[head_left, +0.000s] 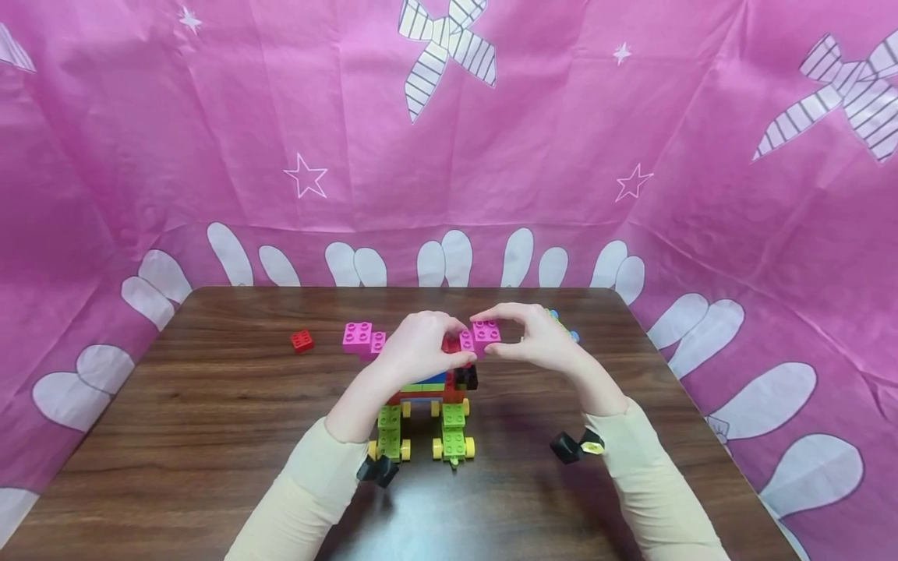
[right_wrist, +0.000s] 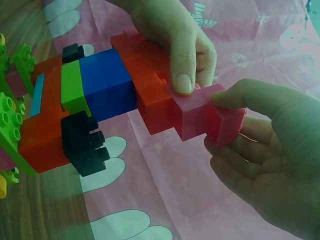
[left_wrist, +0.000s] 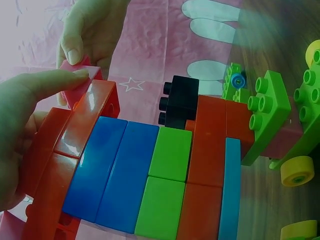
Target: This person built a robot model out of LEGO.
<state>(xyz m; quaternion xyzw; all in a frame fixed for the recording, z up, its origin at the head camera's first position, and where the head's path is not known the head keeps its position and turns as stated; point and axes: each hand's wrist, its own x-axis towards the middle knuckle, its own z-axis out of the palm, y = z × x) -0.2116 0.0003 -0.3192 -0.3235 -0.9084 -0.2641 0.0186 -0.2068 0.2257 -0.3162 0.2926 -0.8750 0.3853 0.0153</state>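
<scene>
A built figure of toy building bricks stands on green legs [head_left: 453,430] with yellow wheels, its body in red, blue [left_wrist: 127,175] and green [left_wrist: 162,180] layers. My left hand [head_left: 418,344] grips its red top [right_wrist: 145,65], with the thumb against a pink brick [right_wrist: 190,117] that sticks out at the right. My right hand [head_left: 540,341] pinches the outermost pink brick [head_left: 486,333] between thumb and fingers, right against that inner one. On the other side, pink bricks [head_left: 358,335] stick out to the left. Black bricks [right_wrist: 82,145] jut from the body's sides.
A loose red brick [head_left: 302,340] lies on the wooden table [head_left: 231,405] at the back left. Partly hidden behind my right hand is a green piece with blue wheels [head_left: 574,336]. A pink patterned cloth [head_left: 547,140] hangs behind the table and along its sides.
</scene>
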